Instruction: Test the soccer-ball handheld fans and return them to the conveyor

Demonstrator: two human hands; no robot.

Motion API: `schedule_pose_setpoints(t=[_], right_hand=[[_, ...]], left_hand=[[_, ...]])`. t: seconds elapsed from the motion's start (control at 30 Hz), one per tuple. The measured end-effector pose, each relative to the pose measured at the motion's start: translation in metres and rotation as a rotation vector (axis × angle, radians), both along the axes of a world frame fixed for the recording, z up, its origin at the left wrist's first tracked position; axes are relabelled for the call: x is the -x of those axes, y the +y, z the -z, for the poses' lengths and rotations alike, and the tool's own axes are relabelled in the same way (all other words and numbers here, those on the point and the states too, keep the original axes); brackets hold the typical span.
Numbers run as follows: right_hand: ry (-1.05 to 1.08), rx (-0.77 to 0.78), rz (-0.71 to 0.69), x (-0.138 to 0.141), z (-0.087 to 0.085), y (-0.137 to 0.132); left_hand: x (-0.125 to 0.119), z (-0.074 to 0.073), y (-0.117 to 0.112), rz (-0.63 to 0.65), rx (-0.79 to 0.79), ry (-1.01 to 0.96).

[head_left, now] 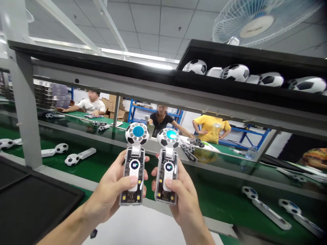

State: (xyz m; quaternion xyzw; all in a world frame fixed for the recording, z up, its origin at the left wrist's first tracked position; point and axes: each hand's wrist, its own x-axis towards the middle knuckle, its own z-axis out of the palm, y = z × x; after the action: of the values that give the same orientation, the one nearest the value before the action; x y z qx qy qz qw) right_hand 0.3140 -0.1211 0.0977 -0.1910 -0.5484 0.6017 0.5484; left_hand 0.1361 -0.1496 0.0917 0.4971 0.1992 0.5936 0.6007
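Observation:
My left hand [112, 190] grips a handheld fan [134, 163] with a football-patterned head, a blue centre and a clear handle whose small screen reads 60. The thumb lies on the handle's white strip. My right hand [182, 194] holds a second, matching fan [167, 163] the same way, its screen also lit. Both fans stand upright side by side, heads up, in front of the green conveyor belt [222, 200].
More football fans lie on the belt at left [76, 157] and right [265, 209]. A black tray [30, 200] sits at lower left. A black overhead shelf [255, 61] carries fan heads. Three people work across the line. A grey post [25, 109] stands at left.

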Motion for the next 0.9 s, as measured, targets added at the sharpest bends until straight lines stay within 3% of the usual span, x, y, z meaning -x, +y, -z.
schedule_pose_setpoints(t=[0.9], right_hand=[[-0.045,-0.057,0.013,-0.0060,-0.0018,-0.0009]], left_hand=[[-0.0024,0.0003,-0.0034,0.011,0.019,0.014]])
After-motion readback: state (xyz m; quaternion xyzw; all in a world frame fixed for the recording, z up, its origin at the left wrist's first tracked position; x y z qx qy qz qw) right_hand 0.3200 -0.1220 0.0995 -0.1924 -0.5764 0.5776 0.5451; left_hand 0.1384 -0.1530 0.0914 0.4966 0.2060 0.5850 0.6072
